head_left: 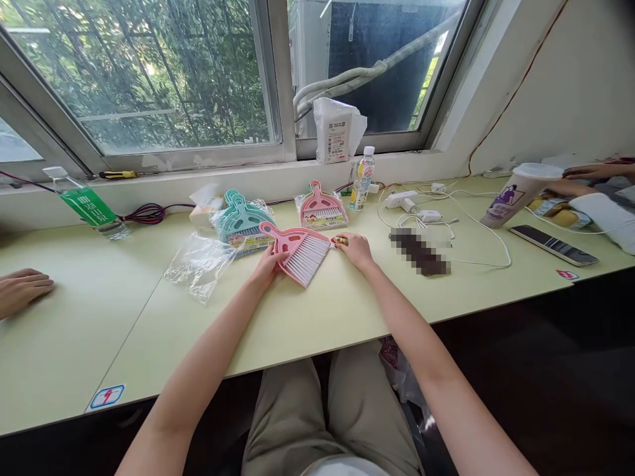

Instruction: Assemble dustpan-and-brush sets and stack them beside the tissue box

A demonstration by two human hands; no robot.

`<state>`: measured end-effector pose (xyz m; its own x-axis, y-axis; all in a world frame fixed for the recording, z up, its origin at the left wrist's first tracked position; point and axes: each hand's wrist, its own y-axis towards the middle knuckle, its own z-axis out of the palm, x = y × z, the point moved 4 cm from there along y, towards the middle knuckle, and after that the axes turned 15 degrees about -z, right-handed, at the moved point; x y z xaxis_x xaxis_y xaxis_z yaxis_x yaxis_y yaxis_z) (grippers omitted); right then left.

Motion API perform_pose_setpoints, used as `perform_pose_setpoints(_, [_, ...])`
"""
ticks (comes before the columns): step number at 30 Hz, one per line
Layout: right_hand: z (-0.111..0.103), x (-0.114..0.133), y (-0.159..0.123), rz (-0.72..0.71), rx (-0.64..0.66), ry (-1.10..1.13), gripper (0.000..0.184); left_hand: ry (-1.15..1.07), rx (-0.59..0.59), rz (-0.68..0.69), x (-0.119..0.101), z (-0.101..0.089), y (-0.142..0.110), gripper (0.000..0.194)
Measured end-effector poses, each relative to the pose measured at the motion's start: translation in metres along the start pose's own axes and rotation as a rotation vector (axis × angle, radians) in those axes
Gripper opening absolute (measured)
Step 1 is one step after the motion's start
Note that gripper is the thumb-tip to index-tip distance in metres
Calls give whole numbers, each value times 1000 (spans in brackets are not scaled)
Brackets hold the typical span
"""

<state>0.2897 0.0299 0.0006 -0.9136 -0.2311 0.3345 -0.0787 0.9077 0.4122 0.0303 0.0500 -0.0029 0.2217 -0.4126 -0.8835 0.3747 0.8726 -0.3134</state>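
Above the table, my left hand [270, 261] grips a pink dustpan-and-brush set [294, 251] near its handles, with the white bristles facing me. At its right edge, my right hand [354, 250] is closed around a small, folded, red, yellow and green label [340, 242]. Whether the label still touches the set I cannot tell. Behind my left hand lie green dustpan-and-brush sets [243, 218] in clear wrapping. A wrapped pink dustpan-and-brush set [322, 208] with a printed label is farther back. A crumpled clear plastic bag [201, 264] rests left of my hand.
The pale green table [163, 337] holds a tilted green-label bottle [89, 205], an upright drink bottle [363, 178], white cables with a power strip [401, 199], a phone [554, 244] and a tilted cup [520, 193]. Other people's hands [22, 291] are at both ends.
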Motion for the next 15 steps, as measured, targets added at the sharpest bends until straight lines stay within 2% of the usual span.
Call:
perform_pose_setpoints(2, [-7, 3, 0, -22, -94, 50, 27, -10, -11, 7, 1, -2, 2, 52])
perform_pose_setpoints(6, [-24, 15, -3, -56, -366, 150, 46, -49, -52, 18, 3, -5, 6, 52])
perform_pose_setpoints(8, [-24, 27, -5, -93, -410, 222, 54, -80, -65, 36, 4, -6, 7, 50])
perform_pose_setpoints(10, [-14, 45, -6, -181, -329, 305, 59, -111, -74, 52, 4, -6, 8, 48])
perform_pose_setpoints(12, [4, 66, -7, -290, -132, 356, 64, -139, -86, 69, 4, -6, 8, 46])
perform_pose_setpoints(15, [33, 89, -12, -419, 194, 297, 72, -161, -113, 101, 3, -5, 7, 48])
